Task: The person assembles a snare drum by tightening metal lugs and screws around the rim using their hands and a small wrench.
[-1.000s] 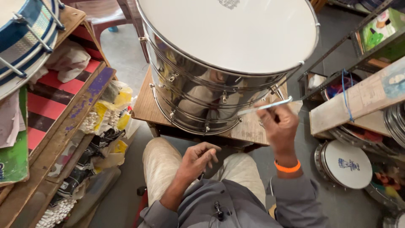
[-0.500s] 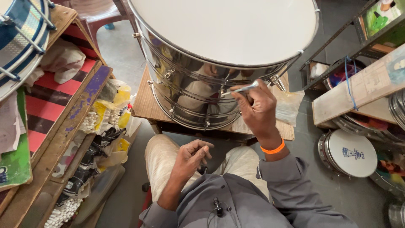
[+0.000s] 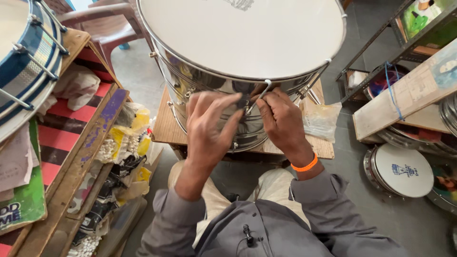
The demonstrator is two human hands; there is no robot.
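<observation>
A large drum (image 3: 247, 38) with a white head and a chrome shell stands on a low wooden stand (image 3: 164, 126) in front of me. My right hand (image 3: 281, 119), with an orange band on the wrist, grips a thin metal tension rod (image 3: 259, 93). The rod's hooked top sits on the near rim of the drum. My left hand (image 3: 209, 123) lies against the chrome shell beside it. Its thumb and fingertips pinch a small dark fitting (image 3: 243, 100) at the rod. Both hands meet at the front of the shell.
A blue-and-white drum (image 3: 24, 71) and striped boards fill the left shelf, with bags of small white parts (image 3: 112, 147) below. A clear plastic bag (image 3: 321, 119) lies on the stand. At the right are metal racks (image 3: 381, 33) and a small white-headed drum (image 3: 400, 169) on the floor.
My left hand rose from my lap to the drum shell. My right hand carried the rod up from the lower right to the near rim.
</observation>
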